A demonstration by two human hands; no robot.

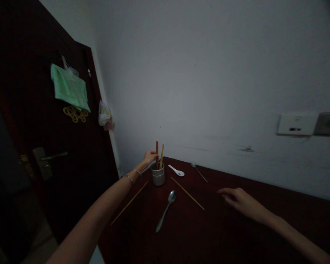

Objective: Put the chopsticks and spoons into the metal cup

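Note:
My left hand [150,157] is at the rim of a grey cup [158,178], its fingers closed on dark chopsticks [157,148] standing upright in it. Beside them, lighter chopsticks [162,156] lean in the same cup. Over the right part of the table, my right hand [238,201] is empty, its thumb apart from the loosely bent fingers. One loose chopstick [129,202] lies left of the cup and another chopstick [187,193] to its right. Between these two is a metal spoon [166,211]. Further back lie a white soup spoon [176,171] and a long-handled metal spoon [199,172].
The dark red table [209,234] meets a pale wall [198,91]. At left stands a dark door [77,157] with a handle [53,156] and a hanging green cloth [70,86]. A plastic bag [104,114] hangs by its frame. A wall socket [297,124] is at right.

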